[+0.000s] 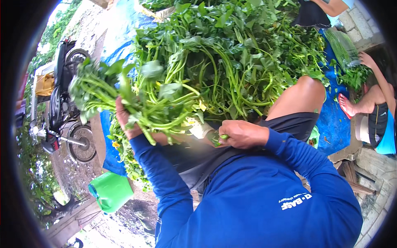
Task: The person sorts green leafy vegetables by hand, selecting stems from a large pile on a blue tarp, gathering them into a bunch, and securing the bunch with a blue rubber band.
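My left hand (125, 119) holds a bunch of leafy green stems (102, 93), its leaves spreading to the left and its cut ends hanging near my wrist. Over my lap, my right hand (237, 135) is closed around a small green thing, perhaps a stem end or a handle; most of it is hidden by the fingers. A large heap of leafy greens with long stems (229, 62) lies just beyond both hands. More greens (128, 158) lie beside my left forearm.
A blue tarpaulin (333, 136) lies under the heap. A green plastic container (113, 192) stands at lower left, a motorcycle (59, 99) farther left. At right, a person's hand (367, 59) touches bagged greens (342, 49); another person's arm (333, 7) shows at the top right.
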The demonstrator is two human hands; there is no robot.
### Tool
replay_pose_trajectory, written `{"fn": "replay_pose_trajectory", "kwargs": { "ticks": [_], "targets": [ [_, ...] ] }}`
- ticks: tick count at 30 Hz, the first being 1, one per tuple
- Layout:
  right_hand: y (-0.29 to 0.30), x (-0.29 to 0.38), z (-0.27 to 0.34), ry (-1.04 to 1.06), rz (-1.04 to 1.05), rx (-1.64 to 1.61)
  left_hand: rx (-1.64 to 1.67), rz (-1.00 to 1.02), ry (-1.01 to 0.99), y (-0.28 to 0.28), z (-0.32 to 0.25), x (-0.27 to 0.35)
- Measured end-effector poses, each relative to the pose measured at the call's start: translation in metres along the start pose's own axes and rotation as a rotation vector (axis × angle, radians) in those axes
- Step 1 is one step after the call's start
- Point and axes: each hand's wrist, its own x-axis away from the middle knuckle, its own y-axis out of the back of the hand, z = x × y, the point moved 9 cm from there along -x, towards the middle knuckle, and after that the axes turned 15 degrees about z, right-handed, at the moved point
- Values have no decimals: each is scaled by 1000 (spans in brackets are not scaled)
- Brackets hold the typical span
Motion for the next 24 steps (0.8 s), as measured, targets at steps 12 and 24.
{"fn": "replay_pose_trajectory", "kwargs": {
  "ticks": [12, 24],
  "targets": [
    [101, 37, -118, -672, -641, 270, -29, -154, 209, -67, 77, 27],
    [89, 24, -131, -106, -328, -1150, 105, -144, 340, -57, 139, 36]
  ]
}}
